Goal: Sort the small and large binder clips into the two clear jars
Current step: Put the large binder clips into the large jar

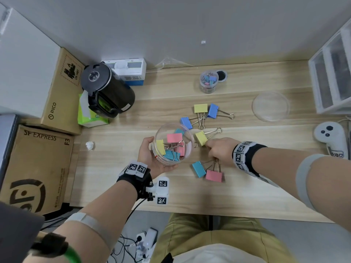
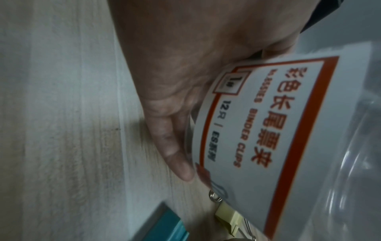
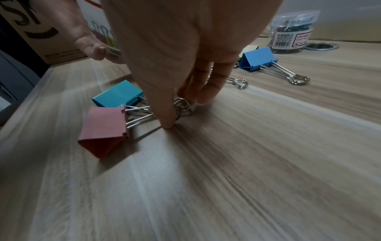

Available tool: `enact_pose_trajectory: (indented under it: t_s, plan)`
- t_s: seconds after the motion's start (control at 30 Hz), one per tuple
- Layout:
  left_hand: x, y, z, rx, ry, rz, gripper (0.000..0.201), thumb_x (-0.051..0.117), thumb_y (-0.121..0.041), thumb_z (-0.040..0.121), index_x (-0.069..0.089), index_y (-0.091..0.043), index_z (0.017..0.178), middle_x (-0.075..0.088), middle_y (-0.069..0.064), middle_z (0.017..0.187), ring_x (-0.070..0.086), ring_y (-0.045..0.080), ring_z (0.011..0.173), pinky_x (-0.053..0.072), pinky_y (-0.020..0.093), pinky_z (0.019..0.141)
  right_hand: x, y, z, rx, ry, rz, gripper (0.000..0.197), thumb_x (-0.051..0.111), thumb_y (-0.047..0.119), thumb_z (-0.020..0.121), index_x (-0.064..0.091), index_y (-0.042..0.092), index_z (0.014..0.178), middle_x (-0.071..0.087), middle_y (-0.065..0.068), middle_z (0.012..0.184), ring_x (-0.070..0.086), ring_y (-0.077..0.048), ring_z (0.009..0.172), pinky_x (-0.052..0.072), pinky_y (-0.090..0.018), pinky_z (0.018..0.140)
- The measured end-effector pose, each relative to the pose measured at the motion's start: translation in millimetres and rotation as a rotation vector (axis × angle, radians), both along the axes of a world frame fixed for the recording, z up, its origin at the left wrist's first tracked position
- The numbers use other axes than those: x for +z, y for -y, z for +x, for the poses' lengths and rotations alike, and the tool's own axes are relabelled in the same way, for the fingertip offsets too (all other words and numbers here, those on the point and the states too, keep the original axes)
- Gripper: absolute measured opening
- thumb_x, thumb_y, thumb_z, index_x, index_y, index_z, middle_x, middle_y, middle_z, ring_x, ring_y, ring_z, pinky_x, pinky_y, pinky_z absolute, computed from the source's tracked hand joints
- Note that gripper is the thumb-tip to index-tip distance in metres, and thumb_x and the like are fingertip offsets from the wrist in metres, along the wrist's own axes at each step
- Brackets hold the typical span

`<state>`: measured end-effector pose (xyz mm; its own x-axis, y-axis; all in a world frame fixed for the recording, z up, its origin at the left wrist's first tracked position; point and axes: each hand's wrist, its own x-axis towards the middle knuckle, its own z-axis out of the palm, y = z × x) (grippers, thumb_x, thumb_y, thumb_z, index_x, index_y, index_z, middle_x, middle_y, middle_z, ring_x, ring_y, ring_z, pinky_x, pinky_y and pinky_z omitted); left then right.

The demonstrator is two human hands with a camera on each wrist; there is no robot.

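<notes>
The large clear jar [image 1: 173, 144] is showing a white label with an orange-red border reading "BINDER CLIPS" and "12", along with Chinese characters, legible in the left wrist view [image 2: 268, 130]. The left hand [image 1: 152, 158] is wrapping its grip around this jar, fingers and thumb curled against the wall, tilting it so the open mouth is facing up toward the head camera; pink, yellow and teal large clips are lying inside it. The right hand [image 1: 220, 150] is reaching down to the wooden surface [image 1: 247, 196] just beside the jar, its fingers [image 3: 164, 120] closing together on the wire handles of a teal clip [image 1: 198, 168] and a pink clip [image 1: 214, 175], which are lying side by side with their handles crossing under the fingertips. A yellow clip [image 1: 201, 138] is sitting against the knuckles, between the hand and the jar. Farther back, another yellow clip [image 1: 200, 108] and two blue clips [image 1: 212, 110] [image 1: 186, 122] are lying loose. The small jar [image 1: 209, 81] is standing near the rear of the surface, holding small clips, its barcode label too small to read. To the left, cardboard boxes are reading "SF EXPRESS" [image 1: 38, 164] and "PICO" [image 1: 60, 92].
</notes>
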<state>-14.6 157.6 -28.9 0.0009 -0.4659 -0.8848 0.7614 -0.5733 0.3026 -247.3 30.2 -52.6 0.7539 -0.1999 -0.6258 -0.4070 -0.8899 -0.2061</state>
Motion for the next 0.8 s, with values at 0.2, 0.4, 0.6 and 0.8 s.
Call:
enact_pose_trajectory:
  t_s: [0.2,0.4,0.6,0.8]
  plan:
    - [2.9,4.0,-1.7,-0.02,-0.004,-0.017,0.071,0.047,-0.053,0.086,0.061,-0.007,0.139,0.061,0.025,0.137,0.058,0.047,0.121,0.051,0.052,0.091,-1.4,-3.0,-2.0,0.002,-0.098,-0.029,0.024,0.062,0.011,0.076,0.065,0.018,0.098,0.052,0.0,0.11,0.058,-0.023,0.097,0.047,-0.03,0.071]
    - [4.2,9.0,-3.0,-0.025,-0.011,-0.024,0.071,0.048,-0.052,0.087,0.06,-0.005,0.14,0.06,0.026,0.139,0.058,0.047,0.117,0.055,0.05,0.082,1.4,4.1,-4.2,-0.04,-0.156,-0.06,0.028,0.065,0.012,0.078,0.061,0.019,0.104,0.061,0.001,0.106,0.062,-0.025,0.092,0.049,-0.031,0.073]
    - [2.3,12.0,-6.6,-0.041,-0.002,-0.023,0.072,0.049,-0.053,0.086,0.06,-0.006,0.139,0.06,0.026,0.139,0.058,0.048,0.12,0.054,0.051,0.084,7.8,15.7,-6.2,-0.109,-0.263,-0.074,0.036,0.065,0.014,0.076,0.064,0.022,0.111,0.063,0.002,0.109,0.066,-0.024,0.089,0.057,-0.033,0.075]
    - [3.2,14.3,-8.6,-0.051,0.001,-0.021,0.071,0.049,-0.054,0.085,0.062,-0.007,0.138,0.06,0.026,0.139,0.054,0.049,0.129,0.053,0.052,0.088,-33.7,33.0,-14.9,-0.217,-0.375,0.023,0.024,0.056,0.031,0.081,0.066,0.019,0.099,0.067,-0.004,0.107,0.069,-0.024,0.085,0.05,-0.029,0.064]
